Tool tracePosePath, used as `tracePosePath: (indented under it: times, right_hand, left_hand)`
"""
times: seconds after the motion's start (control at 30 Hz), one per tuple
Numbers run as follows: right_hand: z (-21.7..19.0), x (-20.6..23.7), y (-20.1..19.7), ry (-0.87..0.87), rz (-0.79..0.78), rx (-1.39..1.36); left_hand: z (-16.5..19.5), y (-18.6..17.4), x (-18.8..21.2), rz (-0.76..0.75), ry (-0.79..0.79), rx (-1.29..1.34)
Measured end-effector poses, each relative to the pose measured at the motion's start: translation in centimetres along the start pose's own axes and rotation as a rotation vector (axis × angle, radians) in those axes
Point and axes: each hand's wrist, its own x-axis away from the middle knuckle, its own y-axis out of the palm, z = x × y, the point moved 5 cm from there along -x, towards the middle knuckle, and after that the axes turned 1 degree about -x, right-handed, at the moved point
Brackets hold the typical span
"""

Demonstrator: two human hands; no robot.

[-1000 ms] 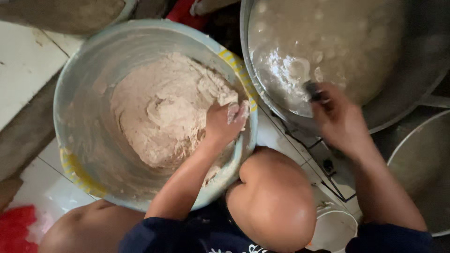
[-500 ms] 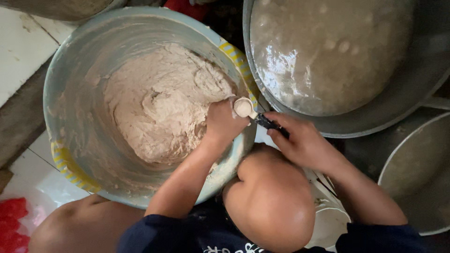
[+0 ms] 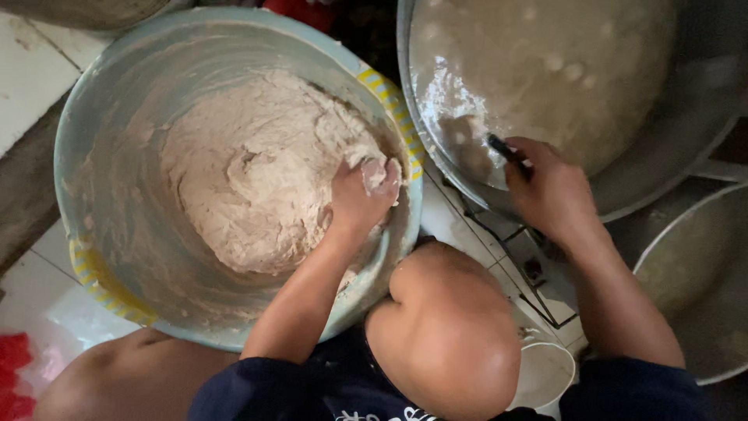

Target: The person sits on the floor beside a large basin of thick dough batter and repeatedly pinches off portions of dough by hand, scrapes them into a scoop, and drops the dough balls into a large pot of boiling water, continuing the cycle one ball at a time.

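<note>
Dough (image 3: 249, 171) is pressed at its three o'clock edge by the closed, dough-caked left hand (image 3: 360, 195) inside the plastic basin (image 3: 101, 156), while a dark-handled scoop (image 3: 505, 150) is gripped by the right hand (image 3: 555, 191), dipped into the metal pan (image 3: 623, 179) at one o'clock.

The dough (image 3: 257, 171) looks matt, rough and sticky, smeared over the dull, floury wall of the basin (image 3: 117, 257). The metal pot (image 3: 647, 179) shines, its cloudy liquid (image 3: 545, 70) glossy. The floor tiles (image 3: 31, 70) are smooth.
</note>
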Motion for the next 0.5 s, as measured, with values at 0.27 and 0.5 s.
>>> tracePosePath:
  times: [0.27,0.5]
  right_hand:
    - [-3.6,3.4,3.3,-0.077,-0.244,-0.328]
    - [-5.3,3.9,4.9,-0.161,-0.415,-0.436]
  left_hand:
    - [0.8,1.0,0.6,-0.115,-0.027,-0.046]
    - [1.0,0.6,0.6,-0.233,-0.169,-0.014]
